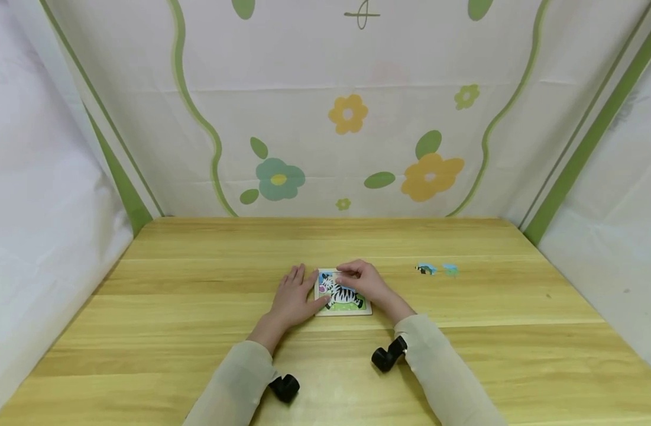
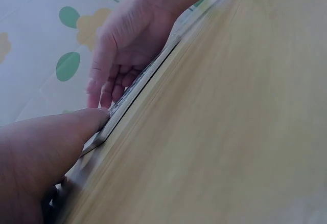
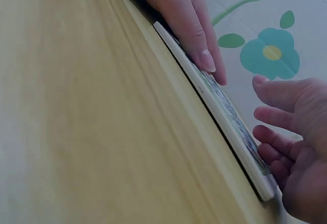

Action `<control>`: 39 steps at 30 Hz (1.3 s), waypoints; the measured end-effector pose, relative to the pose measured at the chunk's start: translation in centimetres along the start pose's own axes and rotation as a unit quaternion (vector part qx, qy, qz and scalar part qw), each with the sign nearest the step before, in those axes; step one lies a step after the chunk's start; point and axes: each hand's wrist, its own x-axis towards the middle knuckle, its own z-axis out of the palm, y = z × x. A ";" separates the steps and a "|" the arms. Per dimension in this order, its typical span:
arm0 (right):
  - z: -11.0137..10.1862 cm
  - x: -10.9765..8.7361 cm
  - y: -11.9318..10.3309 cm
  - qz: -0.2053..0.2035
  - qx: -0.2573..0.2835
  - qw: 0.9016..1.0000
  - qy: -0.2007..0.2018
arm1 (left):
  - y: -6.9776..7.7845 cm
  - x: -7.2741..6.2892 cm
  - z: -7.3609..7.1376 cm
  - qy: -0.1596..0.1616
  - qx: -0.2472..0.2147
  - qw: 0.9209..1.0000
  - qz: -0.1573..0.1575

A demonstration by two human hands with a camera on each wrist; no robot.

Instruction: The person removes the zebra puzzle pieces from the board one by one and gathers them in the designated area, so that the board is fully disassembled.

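Observation:
A small square zebra puzzle [image 1: 346, 299] in a pale frame lies flat on the table. Resting at its left side is my left hand [image 1: 295, 299], fingers spread, with the thumb over the lower left of the picture and the forefinger by the top left corner. My right hand [image 1: 366, 281] arches over the top right part with loosely bent fingers, hiding that part. In the right wrist view, a gap shows between the right thumb [image 3: 281, 92] and the fingers, and nothing appears held there. The lower fingertips are right at the puzzle's surface.
Two loose puzzle pieces lie right of the board: a dark and blue one [image 1: 426, 269] and a blue and green one [image 1: 450, 270]. The wooden table [image 1: 197, 355] ends at a flowered cloth wall [image 1: 314, 71]. Black wrist cameras hang below both sleeves.

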 end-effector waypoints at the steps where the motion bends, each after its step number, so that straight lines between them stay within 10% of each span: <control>1: 0.1 0.1 0.4 -0.005 -0.014 1.000 0.003 | 0.0 0.0 0.0 0.000 0.002 1.000 0.000; 17: 1.3 0.0 1.1 -0.043 -0.125 0.991 0.031 | 0.0 0.0 0.0 -0.003 0.009 1.000 0.002; 39: 2.7 0.9 -0.1 0.020 -0.217 0.973 0.069 | 0.0 0.1 0.0 -0.002 0.004 1.000 0.005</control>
